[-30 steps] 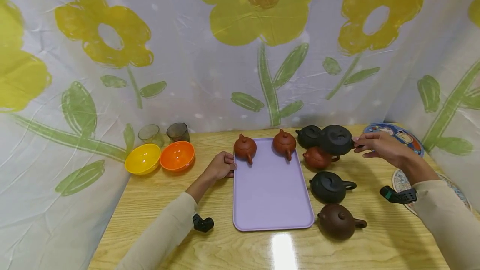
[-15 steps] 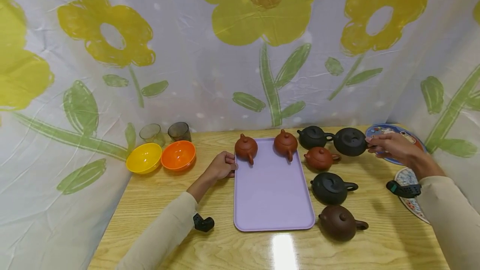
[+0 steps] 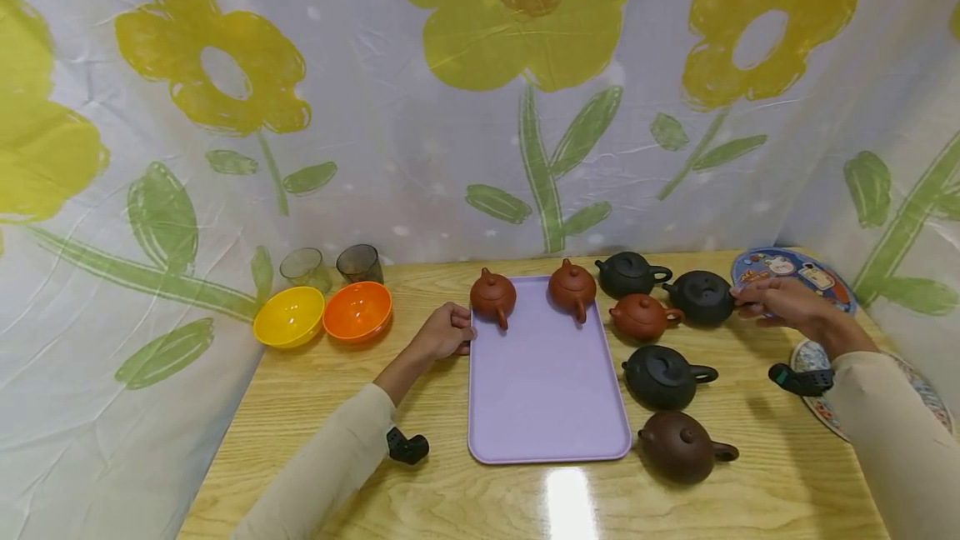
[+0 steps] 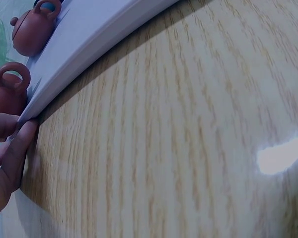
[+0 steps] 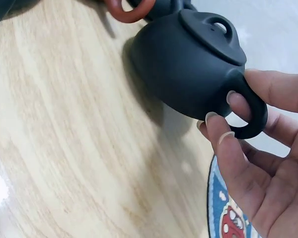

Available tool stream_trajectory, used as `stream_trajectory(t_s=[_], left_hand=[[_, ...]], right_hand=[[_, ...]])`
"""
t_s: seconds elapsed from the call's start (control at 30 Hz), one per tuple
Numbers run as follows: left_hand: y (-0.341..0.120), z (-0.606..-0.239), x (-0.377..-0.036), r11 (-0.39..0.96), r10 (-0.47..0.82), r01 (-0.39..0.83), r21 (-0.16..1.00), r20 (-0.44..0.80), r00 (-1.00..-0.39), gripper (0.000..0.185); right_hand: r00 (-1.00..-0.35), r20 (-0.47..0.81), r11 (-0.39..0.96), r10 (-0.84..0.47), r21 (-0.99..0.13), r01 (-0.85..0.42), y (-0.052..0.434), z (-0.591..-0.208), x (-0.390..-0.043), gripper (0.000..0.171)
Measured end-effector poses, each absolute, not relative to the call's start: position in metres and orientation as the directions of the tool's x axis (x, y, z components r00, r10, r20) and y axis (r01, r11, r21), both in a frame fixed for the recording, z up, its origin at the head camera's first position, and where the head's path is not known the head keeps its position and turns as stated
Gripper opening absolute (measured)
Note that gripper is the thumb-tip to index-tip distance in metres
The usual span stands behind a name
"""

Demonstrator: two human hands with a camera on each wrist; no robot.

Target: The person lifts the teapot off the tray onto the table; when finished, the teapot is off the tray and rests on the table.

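Observation:
By its looped handle, my right hand (image 3: 783, 304) holds a black teapot (image 3: 701, 298) at the back right. In the right wrist view the thumb and fingers curl about the handle of that black teapot (image 5: 186, 64). My left hand (image 3: 444, 332) pinches the left rim of a lilac tray (image 3: 547, 394), with the thumb and a finger on either side of the edge in the left wrist view. Two reddish-brown teapots, one at the left (image 3: 492, 297) and one at the right (image 3: 572, 287), stand on the tray's far end.
Right of the tray are a black teapot (image 3: 628, 275), a red teapot (image 3: 641, 317), another black teapot (image 3: 660, 377) and a dark brown teapot (image 3: 678, 447). Yellow (image 3: 288, 317) and orange bowls (image 3: 357, 312) stand left, before two glasses. A blue patterned mat (image 3: 836, 294) lies back right.
My right hand has carried the black teapot to the right, away from above the red teapot, and lowered it toward the table. My left hand has stayed on the tray's rim.

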State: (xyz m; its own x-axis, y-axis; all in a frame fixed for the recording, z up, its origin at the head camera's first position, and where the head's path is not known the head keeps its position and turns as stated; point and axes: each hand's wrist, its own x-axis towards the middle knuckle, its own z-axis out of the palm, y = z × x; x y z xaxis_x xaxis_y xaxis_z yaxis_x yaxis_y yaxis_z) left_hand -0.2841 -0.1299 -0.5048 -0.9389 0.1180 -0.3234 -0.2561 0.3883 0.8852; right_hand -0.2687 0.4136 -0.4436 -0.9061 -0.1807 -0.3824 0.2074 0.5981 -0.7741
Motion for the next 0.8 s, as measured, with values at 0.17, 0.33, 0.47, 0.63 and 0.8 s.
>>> stream_trajectory(t_s=[0.17, 0.33, 0.47, 0.63, 0.8], left_hand=[[-0.13, -0.504, -0.285, 0.388, 0.116, -0.266, 0.883, -0.332, -0.936, 0.034], [-0.129, -0.503, -0.285, 0.399, 0.114, -0.266, 0.878, -0.335, -0.935, 0.034], [-0.129, -0.501, -0.285, 0.402, 0.122, -0.261, 0.878, -0.334, -0.935, 0.034], [-0.129, -0.5, -0.284, 0.401, 0.122, -0.266, 0.877, -0.339, -0.933, 0.034], [-0.129, -0.501, -0.283, 0.393, 0.127, -0.259, 0.882, -0.331, -0.935, 0.034]], right_hand=[[-0.898, -0.404, 0.603, -0.174, -0.765, 0.227, 0.415, -0.448, -0.27, 0.042], [-0.895, -0.416, 0.603, -0.162, -0.759, 0.244, 0.417, -0.452, -0.27, 0.057], [-0.894, -0.423, 0.604, -0.148, -0.755, 0.257, 0.421, -0.456, -0.27, 0.066], [-0.897, -0.421, 0.606, -0.137, -0.752, 0.26, 0.421, -0.46, -0.27, 0.068], [-0.898, -0.42, 0.612, -0.128, -0.746, 0.262, 0.418, -0.463, -0.269, 0.067]])
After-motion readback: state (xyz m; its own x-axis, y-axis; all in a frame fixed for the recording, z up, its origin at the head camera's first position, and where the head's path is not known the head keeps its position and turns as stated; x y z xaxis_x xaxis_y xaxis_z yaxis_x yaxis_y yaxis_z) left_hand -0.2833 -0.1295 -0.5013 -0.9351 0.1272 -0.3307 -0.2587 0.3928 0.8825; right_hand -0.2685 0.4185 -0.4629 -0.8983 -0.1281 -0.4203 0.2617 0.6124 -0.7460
